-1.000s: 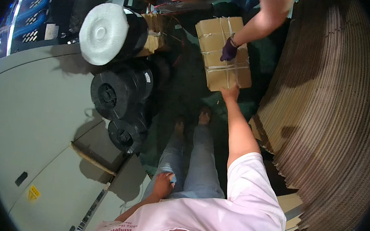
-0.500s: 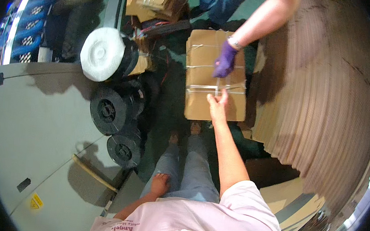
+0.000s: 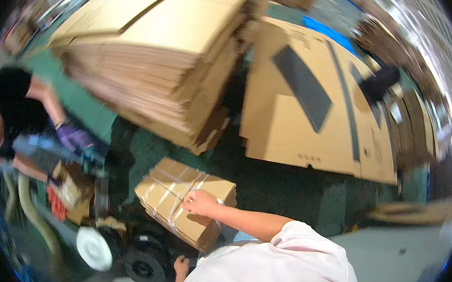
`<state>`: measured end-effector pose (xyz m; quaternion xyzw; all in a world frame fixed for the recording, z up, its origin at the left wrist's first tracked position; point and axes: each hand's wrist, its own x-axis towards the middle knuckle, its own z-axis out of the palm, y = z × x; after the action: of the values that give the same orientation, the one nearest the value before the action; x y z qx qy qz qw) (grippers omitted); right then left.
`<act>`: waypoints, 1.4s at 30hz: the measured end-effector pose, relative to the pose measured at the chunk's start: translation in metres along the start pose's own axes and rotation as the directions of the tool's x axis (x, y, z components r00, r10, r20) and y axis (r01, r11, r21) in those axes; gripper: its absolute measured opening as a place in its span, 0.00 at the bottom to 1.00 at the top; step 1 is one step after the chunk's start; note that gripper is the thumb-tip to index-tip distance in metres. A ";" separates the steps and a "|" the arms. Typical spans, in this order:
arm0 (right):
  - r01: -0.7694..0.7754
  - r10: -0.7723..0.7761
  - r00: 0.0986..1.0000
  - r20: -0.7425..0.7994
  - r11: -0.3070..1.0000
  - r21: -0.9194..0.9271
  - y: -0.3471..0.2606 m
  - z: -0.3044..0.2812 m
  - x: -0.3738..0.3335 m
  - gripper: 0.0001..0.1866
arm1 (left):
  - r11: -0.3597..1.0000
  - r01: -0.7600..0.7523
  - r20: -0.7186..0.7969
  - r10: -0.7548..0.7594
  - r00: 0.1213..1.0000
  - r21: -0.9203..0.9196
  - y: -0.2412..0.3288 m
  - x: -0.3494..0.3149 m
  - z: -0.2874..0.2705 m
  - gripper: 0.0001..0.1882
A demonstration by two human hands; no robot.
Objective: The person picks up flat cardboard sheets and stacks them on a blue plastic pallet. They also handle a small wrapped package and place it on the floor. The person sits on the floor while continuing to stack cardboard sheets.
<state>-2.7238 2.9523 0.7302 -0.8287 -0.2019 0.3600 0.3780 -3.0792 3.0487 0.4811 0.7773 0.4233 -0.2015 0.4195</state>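
Note:
A bundle of flat brown cardboard (image 3: 172, 176), tied with pale straps, hangs or rests tilted in front of my body; I cannot tell if it touches the floor. My right hand (image 3: 199, 202) is closed around the straps on its upper face. Low and close to my body, my left hand (image 3: 181, 266) has its fingers curled, with nothing visible in them. It is beside a black spool (image 3: 146, 265), and a spool with a white end (image 3: 94, 248) stands to the left of that.
A tall stack of cardboard sheets (image 3: 135, 74) stands ahead. Right of it is another stack of large printed cardboard (image 3: 290, 141). At left, a co-worker's purple-gloved hand (image 3: 76, 137) is near a smaller strapped bundle (image 3: 71, 186). A pale hose (image 3: 34, 210) curves nearby; a grey surface (image 3: 388, 257) lies at right.
My view has swung to the right. My right hand has closed on the straps and the bundle has come nearer to my body. The co-worker's gloved hand is off the bundle.

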 end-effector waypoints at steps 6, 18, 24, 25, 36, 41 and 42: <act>-0.396 0.387 0.913 -0.128 0.917 -0.055 0.134 -0.033 -0.107 0.21 | 0.910 -0.151 0.291 0.036 0.956 0.386 -0.007 0.007 0.009 0.20; -0.405 0.823 0.342 -0.453 0.564 0.720 0.433 -0.087 -0.354 0.17 | 0.418 -0.688 0.652 0.252 0.715 0.594 0.292 0.041 0.127 0.18; -0.105 0.860 -0.031 -0.509 0.504 0.857 0.430 -0.184 -0.496 0.15 | 0.494 -0.817 0.749 0.411 0.519 0.296 0.440 -0.065 0.286 0.19; -0.037 0.859 -0.085 -0.505 0.503 0.863 0.442 -0.196 -0.515 0.15 | 0.532 -0.796 0.780 0.351 0.518 0.290 0.462 -0.080 0.308 0.19; 0.372 0.844 -0.422 -0.332 0.495 0.785 0.592 -0.322 -0.727 0.14 | -0.018 -0.996 0.788 0.610 -0.082 -0.090 0.710 -0.258 0.620 0.21; 0.432 0.810 -0.513 -0.285 0.531 0.729 0.653 -0.368 -0.793 0.13 | -0.163 -0.984 0.809 0.585 -0.044 0.064 0.785 -0.328 0.775 0.28; 0.488 0.827 -0.496 -0.263 0.517 0.703 0.655 -0.392 -0.806 0.13 | -0.200 -0.975 0.817 0.575 -0.036 0.098 0.799 -0.333 0.806 0.29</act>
<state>-2.9209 1.8604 0.7608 -0.4479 0.6273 -0.3815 0.5103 -2.5710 1.9912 0.6315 0.8427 -0.4641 -0.1990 0.1867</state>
